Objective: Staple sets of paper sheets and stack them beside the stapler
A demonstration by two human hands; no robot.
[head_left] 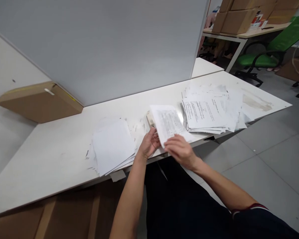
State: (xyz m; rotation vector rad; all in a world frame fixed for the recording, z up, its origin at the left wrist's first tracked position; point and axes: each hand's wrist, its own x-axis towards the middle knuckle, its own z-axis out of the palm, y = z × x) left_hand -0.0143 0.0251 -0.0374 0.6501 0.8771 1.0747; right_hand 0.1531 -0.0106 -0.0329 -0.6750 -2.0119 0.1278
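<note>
A printed sheet of paper (166, 121) stands tilted above the table's front edge, its print showing faintly. My right hand (180, 149) pinches the near edge of this sheet. Close by its left edge is my left hand (149, 142), fingers loosely curled and apart; I see nothing held in it. Partly hidden behind the sheet sits a small beige object (149, 119) whose kind I cannot make out. To the right lies a thick, uneven stack of printed papers (205, 111). On the left rests a pile of mostly blank-faced sheets (113, 144).
A grey partition panel (129, 49) rises along the back of the white table (57, 146). A cardboard box (42, 104) leans at the far left. More boxes (236, 20) stand on another desk, near a green chair (261, 59). Cardboard (64, 215) sits under the table.
</note>
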